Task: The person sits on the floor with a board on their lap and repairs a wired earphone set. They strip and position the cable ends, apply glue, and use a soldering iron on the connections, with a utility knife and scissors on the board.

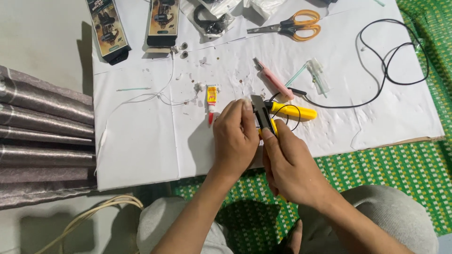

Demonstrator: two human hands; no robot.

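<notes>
So from my seat: my right hand (289, 162) is wrapped tight round a yellow-handled cutter (262, 117), its dark blade poking up toward 12 o'clock. My left hand (235, 138) sits right against it, fingertips pinched together at the blade; whatever they're pinching is too small for me to make out.

Headcount on the white sheet (141, 141):
- one pair of orange scissors (294, 24) at 12
- two boxed packages (134, 26) up around 11
- one little glue tube (212, 99) just off my left hand at 11
- one pink tool (274, 80) and one yellow tool (294, 112) close together at 1
- one black cable (391, 51) looping out at 2
- one thin white wire (150, 96) trailing off at 10

The sheet's near edge runs right under my wrists, with the green checked mat (400, 164) below it. Most bare sheet is at 9 o'clock and out at 3.
</notes>
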